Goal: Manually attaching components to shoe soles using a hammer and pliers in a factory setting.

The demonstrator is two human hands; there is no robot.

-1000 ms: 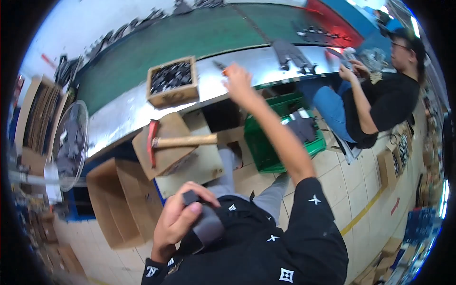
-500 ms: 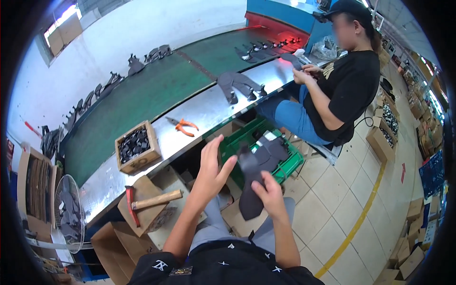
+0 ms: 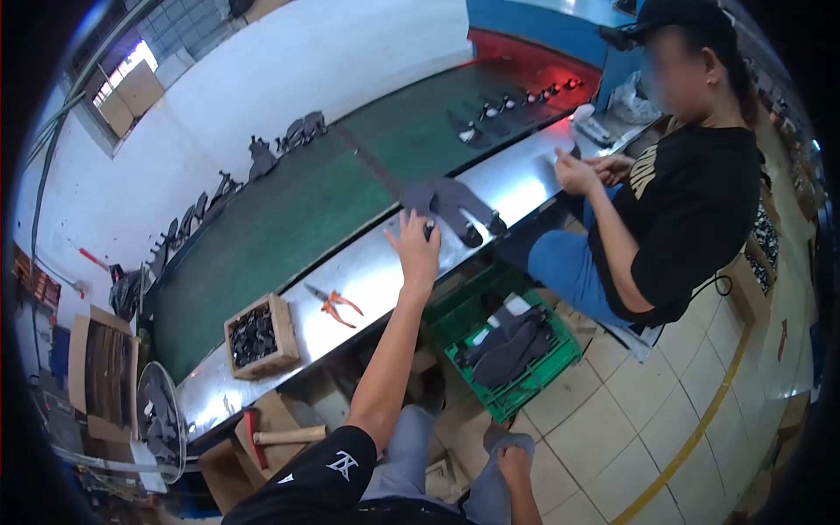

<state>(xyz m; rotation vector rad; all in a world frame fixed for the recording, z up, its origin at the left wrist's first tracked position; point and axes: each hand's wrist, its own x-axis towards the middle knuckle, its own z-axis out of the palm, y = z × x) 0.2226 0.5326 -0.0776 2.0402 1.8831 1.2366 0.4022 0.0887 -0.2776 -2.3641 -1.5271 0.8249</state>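
Observation:
My left hand (image 3: 416, 247) reaches over the metal edge of the bench with its fingers apart. It is at the black end of the leftmost dark grey flat piece, in a fanned group of dark grey pieces (image 3: 457, 203); whether it touches that piece is hard to tell. My right hand (image 3: 514, 461) rests on my right knee, holding nothing visible. Below the bench stands a green plastic crate (image 3: 535, 376) with several dark grey pieces (image 3: 512, 348) lying in it.
Orange-handled pliers (image 3: 332, 304) and a wooden box (image 3: 284, 328) of small black parts are on the metal edge. A hammer (image 3: 289, 436) lies on cardboard at lower left. Behind the edge runs a green belt (image 3: 289, 236). A co-worker (image 3: 691, 219) sits at the right, hands together.
The dark grey piece has left my right hand, which has dropped to my knee. My left hand has moved forward to the fanned pieces. The view has shifted.

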